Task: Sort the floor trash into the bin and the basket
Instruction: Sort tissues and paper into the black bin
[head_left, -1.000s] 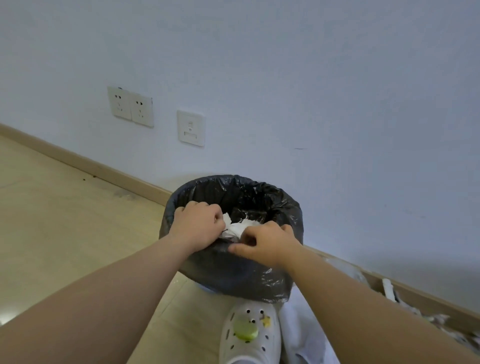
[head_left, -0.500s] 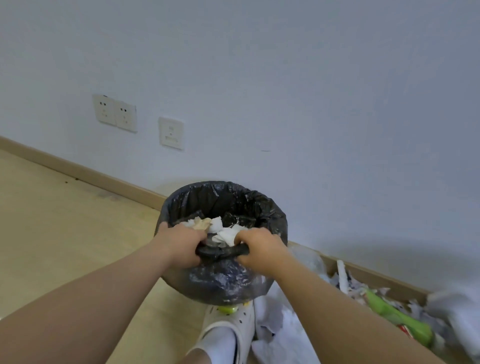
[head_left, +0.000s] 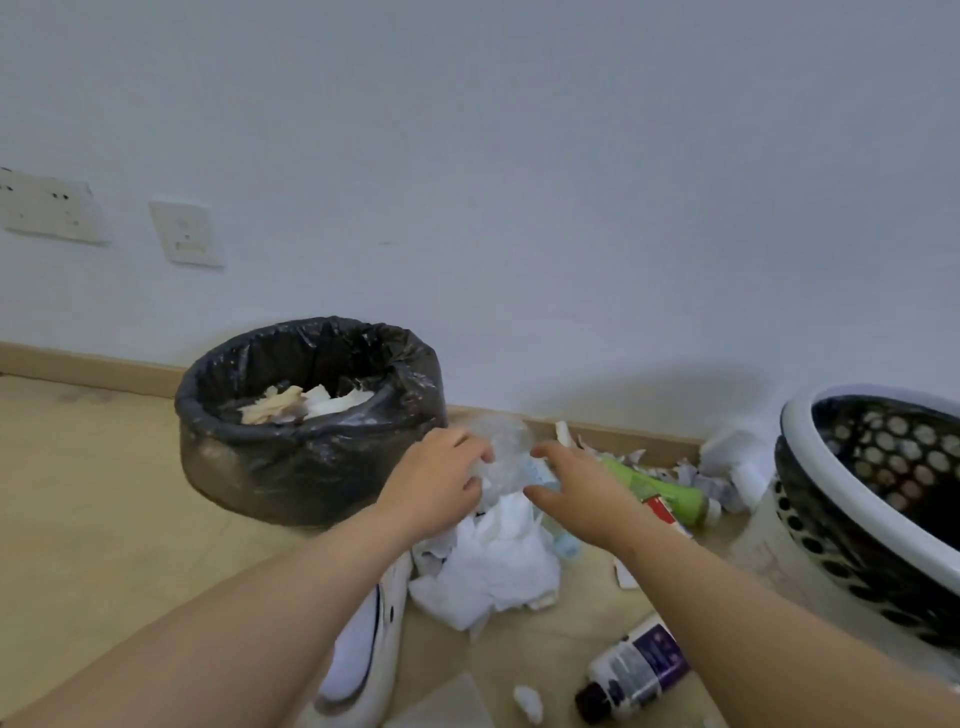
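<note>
Crumpled clear plastic bottle (head_left: 506, 457) lies on the floor just right of the round bin lined with black plastic (head_left: 311, 426). Left hand (head_left: 436, 480) is curled onto its edge; firm hold cannot be told. Right hand (head_left: 576, 480) is spread open, empty. Bottle judged light, crushable, slippery; best pinched mid-body.

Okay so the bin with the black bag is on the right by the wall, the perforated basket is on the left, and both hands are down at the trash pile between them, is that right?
Not quite: the sides are swapped. In the head view the bin with the black bag is on the left by the wall and the perforated basket is on the right. The left hand and right hand are down at the trash pile between them.
</note>
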